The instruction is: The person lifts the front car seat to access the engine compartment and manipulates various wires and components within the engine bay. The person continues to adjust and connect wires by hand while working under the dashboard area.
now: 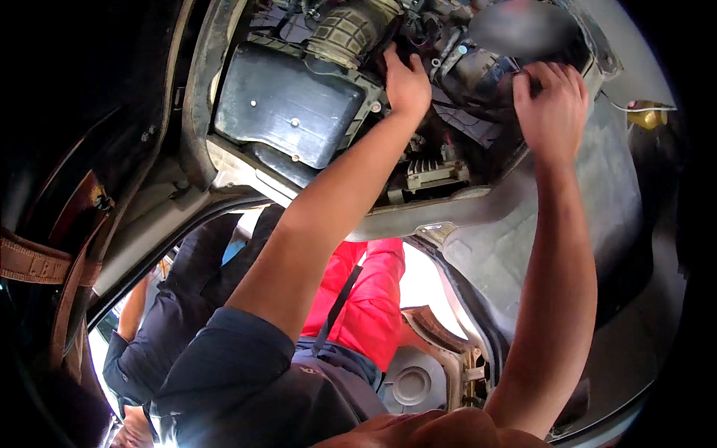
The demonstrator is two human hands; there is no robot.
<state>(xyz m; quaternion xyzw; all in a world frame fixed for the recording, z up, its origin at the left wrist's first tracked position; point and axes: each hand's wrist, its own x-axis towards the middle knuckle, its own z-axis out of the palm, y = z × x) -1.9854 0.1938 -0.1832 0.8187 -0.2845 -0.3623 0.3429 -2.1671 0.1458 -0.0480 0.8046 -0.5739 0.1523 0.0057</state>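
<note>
My left hand (pixel 407 84) reaches into the engine compartment beside the ribbed intake hose (pixel 336 36), its fingertips curled into a dark gap around a part too shadowed to make out. Below the hose is a black plastic box (pixel 280 101). My right hand (pixel 550 108) is farther right, fingers bent over parts at the bay's edge; what its fingertips hold is hidden. Between both hands lie dark hoses and metal fittings (pixel 463 63). A finned metal unit (pixel 437 173) sits lower in the opening.
The pale bay rim (pixel 478 213) frames the opening. A yellow object (pixel 646 116) with a thin line is at the right. Another person in dark clothing (pixel 187 276) is at lower left, near a door opening. Brown straps (pixel 37 257) hang at the far left. Red fabric (pixel 381 299) shows below.
</note>
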